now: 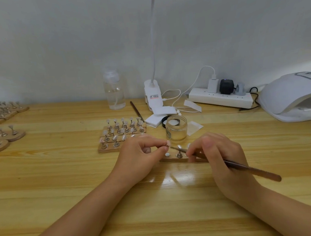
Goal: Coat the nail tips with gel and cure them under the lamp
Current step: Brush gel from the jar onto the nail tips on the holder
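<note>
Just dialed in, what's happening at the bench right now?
A person is coating a nail tip. The left hand pinches a small nail tip while the right hand holds a brush, its bristle end at that tip. Below them lies a wooden holder strip with more tips on stands. An open glass jar stands just behind, and the curing lamp sits off to the right; no holder strip shows under it.

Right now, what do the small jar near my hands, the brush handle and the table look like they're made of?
Jar: clear glass by its look, see-through with bright glints, though clear plastic is possible. Brush handle: dark brown, smooth, with a slight sheen; lacquered wood or metal, can't tell which. Table: pale wood with visible grain, and a glossy finish that mirrors the lamp light.
</note>
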The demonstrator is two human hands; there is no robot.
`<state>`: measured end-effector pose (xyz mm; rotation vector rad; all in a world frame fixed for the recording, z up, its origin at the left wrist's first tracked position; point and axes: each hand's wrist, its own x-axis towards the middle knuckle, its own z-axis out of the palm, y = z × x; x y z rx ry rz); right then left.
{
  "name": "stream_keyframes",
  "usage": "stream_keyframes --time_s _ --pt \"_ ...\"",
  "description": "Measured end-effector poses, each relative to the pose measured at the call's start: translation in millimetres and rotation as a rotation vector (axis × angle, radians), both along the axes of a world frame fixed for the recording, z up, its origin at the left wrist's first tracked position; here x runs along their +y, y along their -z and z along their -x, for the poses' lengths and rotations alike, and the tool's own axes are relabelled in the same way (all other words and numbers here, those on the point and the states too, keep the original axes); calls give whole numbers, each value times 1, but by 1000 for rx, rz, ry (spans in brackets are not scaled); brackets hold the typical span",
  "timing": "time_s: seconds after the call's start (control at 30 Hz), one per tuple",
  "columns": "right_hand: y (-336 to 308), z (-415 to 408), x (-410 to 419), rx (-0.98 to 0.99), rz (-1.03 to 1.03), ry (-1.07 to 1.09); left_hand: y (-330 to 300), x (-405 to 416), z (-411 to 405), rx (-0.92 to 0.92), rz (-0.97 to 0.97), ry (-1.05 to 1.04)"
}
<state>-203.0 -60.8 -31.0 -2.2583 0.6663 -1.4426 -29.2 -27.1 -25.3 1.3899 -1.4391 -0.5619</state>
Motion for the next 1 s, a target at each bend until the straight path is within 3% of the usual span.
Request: stream_keyframes --time_s 0.13,0.3,1.0 --pt "-1 -3 -1 88 -26 28 0 0 0 4 0 3" --pt "0 0 0 19 -15 8 0 0 1 15 -6 1" --pt "-1 0 1 66 -51 32 -1 0 1 -11 0 2"
